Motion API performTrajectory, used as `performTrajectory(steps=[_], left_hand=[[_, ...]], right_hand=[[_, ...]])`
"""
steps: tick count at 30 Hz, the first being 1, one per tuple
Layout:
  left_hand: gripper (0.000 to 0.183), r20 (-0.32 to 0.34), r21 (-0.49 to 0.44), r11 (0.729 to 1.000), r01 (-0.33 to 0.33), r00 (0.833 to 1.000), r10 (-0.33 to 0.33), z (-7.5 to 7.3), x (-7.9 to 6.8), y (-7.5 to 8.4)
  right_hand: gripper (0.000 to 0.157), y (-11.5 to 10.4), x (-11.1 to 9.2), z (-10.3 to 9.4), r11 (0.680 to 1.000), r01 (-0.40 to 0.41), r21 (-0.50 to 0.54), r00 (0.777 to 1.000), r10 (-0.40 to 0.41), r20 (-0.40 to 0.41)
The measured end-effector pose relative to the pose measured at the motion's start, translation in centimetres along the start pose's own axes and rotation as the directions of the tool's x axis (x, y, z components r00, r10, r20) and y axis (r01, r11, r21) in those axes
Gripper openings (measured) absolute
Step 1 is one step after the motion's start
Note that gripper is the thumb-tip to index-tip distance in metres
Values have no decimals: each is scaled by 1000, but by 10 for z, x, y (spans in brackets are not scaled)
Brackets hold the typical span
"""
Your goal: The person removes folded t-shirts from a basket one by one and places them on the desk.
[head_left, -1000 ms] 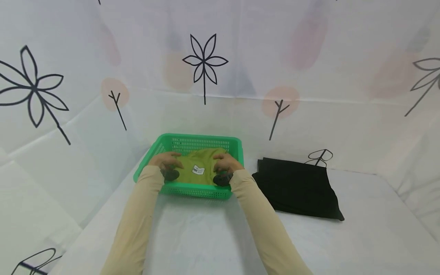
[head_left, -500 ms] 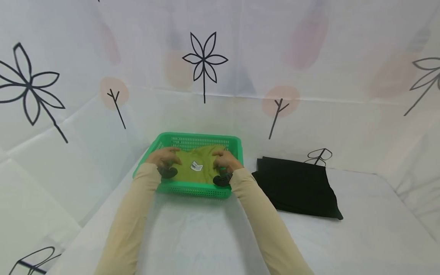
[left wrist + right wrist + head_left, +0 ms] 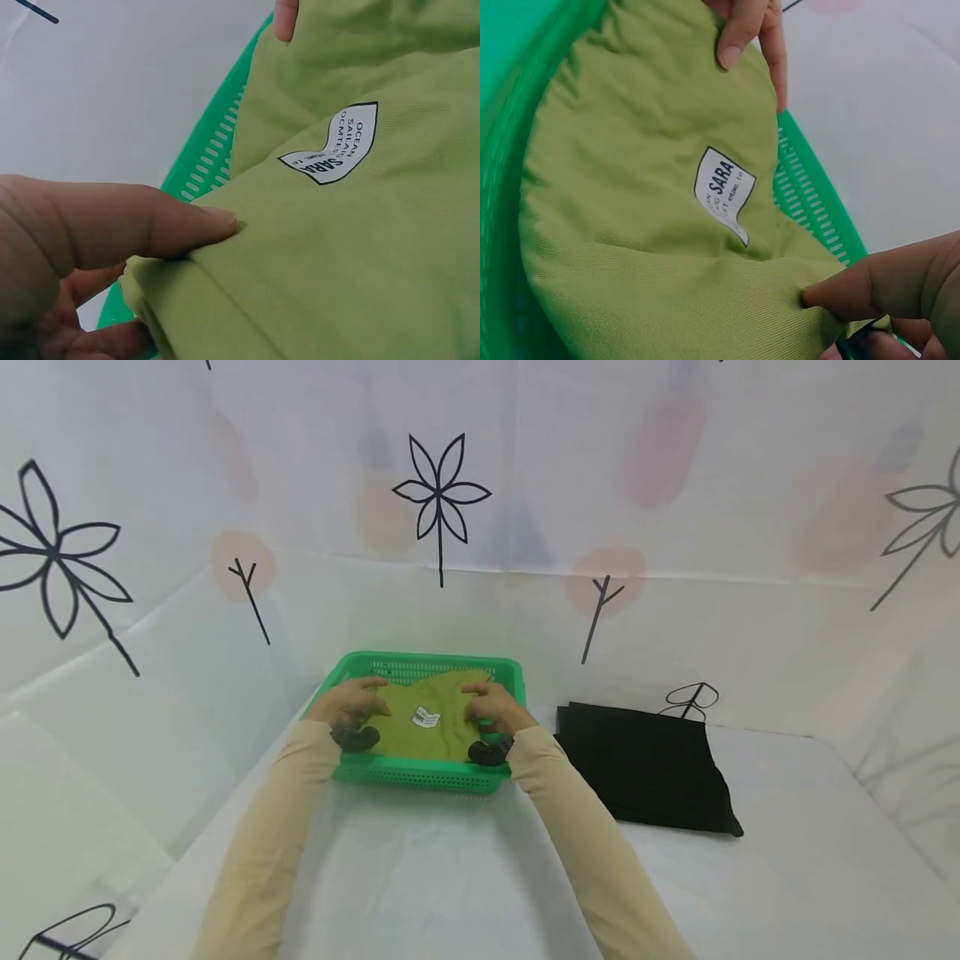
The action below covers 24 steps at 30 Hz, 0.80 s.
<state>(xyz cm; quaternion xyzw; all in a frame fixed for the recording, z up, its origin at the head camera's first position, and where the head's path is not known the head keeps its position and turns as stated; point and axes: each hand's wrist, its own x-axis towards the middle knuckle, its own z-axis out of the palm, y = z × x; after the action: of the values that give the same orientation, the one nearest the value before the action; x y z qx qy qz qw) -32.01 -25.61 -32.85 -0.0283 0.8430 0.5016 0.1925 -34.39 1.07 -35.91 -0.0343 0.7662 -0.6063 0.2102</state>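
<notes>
A yellow-green cloth garment [image 3: 408, 745] with a small white printed label [image 3: 425, 717] lies in the green plastic basket [image 3: 420, 765]. My left hand [image 3: 348, 700] pinches its left edge. In the left wrist view that thumb [image 3: 169, 223] lies on top of the cloth, with fingers underneath. At the opposite edge my right hand [image 3: 497, 706] pinches the fabric, its thumb [image 3: 885, 283] pressing a dent into it in the right wrist view. Between the hands the cloth is spread fairly flat, with some wrinkles. A dark wrist camera hangs below each hand and covers part of the cloth.
To the right of the basket a black folded cloth [image 3: 648, 768] lies on the white-covered table [image 3: 420, 868]. Behind the basket rises a white backdrop [image 3: 315, 493] with flower drawings. The basket's perforated walls surround the garment.
My hands have drawn slightly apart, the left one shifting left with the garment's edge. The garment looks flatter and wider, its label a little further left. The black cloth stays put.
</notes>
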Motion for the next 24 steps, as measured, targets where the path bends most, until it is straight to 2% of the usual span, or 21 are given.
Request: performTrajectory(steps=[6, 14, 18, 24], left_hand=[[77, 1, -54, 998, -36, 999, 36, 0, -4, -3], [76, 3, -70, 992, -101, 995, 101, -4, -9, -4], [76, 12, -102, 989, -110, 994, 112, -5, -13, -1], [77, 15, -153, 979, -135, 990, 139, -3, -16, 6]], right_hand=[[61, 0, -6, -2, 1000, 22, 6, 1000, -22, 22], [62, -7, -14, -8, 997, 31, 68, 998, -34, 50], [62, -10, -16, -11, 994, 22, 105, 998, -28, 54], [64, -12, -19, -17, 994, 56, 96, 995, -64, 80]])
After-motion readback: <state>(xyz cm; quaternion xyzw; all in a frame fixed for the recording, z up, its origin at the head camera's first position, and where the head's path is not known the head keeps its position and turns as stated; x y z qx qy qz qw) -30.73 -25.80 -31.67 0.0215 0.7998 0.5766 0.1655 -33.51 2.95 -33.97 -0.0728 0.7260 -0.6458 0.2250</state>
